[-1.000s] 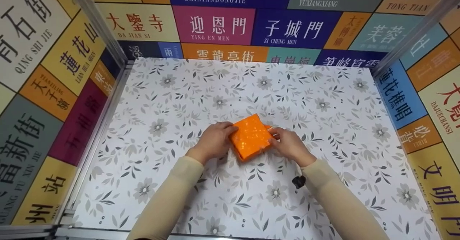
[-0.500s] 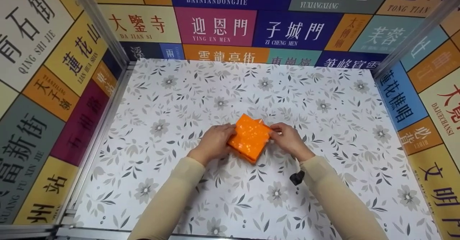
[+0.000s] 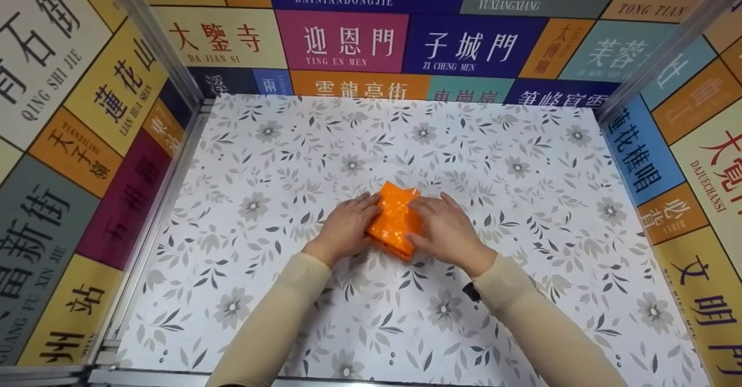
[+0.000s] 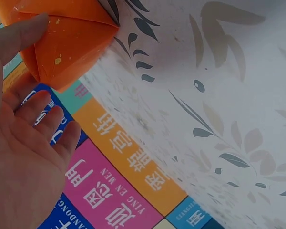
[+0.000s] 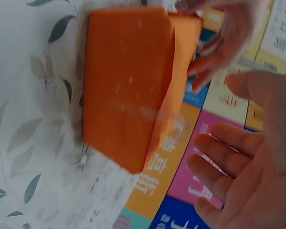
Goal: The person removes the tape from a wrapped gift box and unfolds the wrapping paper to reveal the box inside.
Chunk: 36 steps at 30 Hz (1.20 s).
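An orange package (image 3: 395, 220) in gold-flecked paper is between my two hands, low over the flowered tabletop. My left hand (image 3: 346, 227) holds its left side. In the left wrist view, the thumb presses on a folded end of the orange package (image 4: 78, 45), and the index finger lies at its lower corner. My right hand (image 3: 452, 233) is spread at the package's right side in the head view. The right wrist view shows the right hand (image 5: 257, 162) with loosely bent fingers, apart from the package (image 5: 124, 86). A long paper flap stands up along one edge there.
A white flowered cover (image 3: 278, 167) spreads over the table around the hands. Colourful panels with printed characters (image 3: 342, 39) wall the back and both sides. Metal frame bars (image 3: 156, 33) run up the corners. A small black piece (image 3: 471, 290) sits at my right wrist.
The package has turned on the table between the hands. My right hand has let go of its right corner and spread over its right side. The left hand has stayed at the left side.
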Available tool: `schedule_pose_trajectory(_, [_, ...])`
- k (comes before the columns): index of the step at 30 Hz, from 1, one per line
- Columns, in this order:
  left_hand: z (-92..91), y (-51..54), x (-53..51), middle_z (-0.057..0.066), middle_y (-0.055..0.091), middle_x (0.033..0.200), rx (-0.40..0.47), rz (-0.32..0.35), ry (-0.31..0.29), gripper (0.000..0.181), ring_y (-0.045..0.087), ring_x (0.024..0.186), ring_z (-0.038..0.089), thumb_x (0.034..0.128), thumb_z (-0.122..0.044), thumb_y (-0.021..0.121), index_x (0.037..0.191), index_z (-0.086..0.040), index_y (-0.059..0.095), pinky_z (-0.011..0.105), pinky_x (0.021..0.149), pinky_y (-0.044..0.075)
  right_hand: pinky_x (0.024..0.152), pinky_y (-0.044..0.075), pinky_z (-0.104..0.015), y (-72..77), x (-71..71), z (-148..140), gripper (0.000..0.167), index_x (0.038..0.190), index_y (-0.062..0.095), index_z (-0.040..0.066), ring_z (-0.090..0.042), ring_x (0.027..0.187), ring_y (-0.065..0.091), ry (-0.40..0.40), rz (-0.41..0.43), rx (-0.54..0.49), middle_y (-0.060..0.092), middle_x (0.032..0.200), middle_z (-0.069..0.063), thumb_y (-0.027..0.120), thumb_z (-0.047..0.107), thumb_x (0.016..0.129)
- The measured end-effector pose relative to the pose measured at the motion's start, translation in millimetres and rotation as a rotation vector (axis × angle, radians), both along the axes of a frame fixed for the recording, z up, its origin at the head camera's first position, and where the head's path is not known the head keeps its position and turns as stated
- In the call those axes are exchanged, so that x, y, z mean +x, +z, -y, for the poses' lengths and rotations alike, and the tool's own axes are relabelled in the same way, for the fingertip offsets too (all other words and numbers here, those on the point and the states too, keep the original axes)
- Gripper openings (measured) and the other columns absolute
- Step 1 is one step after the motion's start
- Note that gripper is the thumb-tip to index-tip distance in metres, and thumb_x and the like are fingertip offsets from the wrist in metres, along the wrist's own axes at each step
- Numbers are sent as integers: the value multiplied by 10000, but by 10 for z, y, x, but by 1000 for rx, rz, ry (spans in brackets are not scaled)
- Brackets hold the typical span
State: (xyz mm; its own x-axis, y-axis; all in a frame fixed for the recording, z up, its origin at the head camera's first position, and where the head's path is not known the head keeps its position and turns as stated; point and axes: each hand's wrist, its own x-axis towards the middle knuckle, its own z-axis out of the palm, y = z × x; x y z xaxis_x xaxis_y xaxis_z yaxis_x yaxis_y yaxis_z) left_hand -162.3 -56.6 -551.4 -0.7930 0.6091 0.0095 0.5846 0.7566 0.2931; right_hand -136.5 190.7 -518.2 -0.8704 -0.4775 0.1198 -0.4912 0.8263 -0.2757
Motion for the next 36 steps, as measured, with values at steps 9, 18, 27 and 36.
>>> schedule_pose_trajectory(9, [13, 13, 27, 56, 447, 1522, 3, -20, -1, 725, 400, 1388, 253, 834, -351, 805, 1457, -118, 515, 447, 1155, 272, 1191, 87, -520, -196, 124, 74, 753, 1349, 592, 17, -336, 1298, 483, 119, -82, 188, 554, 1396, -143, 802, 473, 787])
schedule_pose_trajectory(18, [5, 18, 40, 71, 427, 1532, 20, -31, -30, 771, 348, 1420, 244, 792, -564, 778, 1384, -113, 576, 434, 1162, 256, 1175, 132, -558, -186, 79, -21, 598, 1288, 648, 29, -354, 1297, 489, 162, -126, 135, 600, 1349, -129, 835, 264, 772])
schedule_pose_trajectory(27, [-1, 21, 32, 64, 452, 1514, -27, -19, -39, 808, 395, 1389, 224, 767, -537, 793, 1411, -115, 550, 428, 1165, 253, 1174, 128, -562, -182, 56, 28, 440, 1205, 699, 85, -318, 1278, 502, 180, -101, 52, 645, 1271, -72, 775, 325, 843])
schedule_pose_trajectory(36, [-23, 17, 29, 69, 491, 1470, -20, -91, -55, 803, 460, 1328, 236, 730, -523, 823, 1372, -102, 587, 429, 1136, 307, 1171, 163, -555, -246, 60, 83, 189, 1024, 745, 127, -254, 1105, 615, 208, -206, -30, 695, 1111, -25, 772, 221, 862])
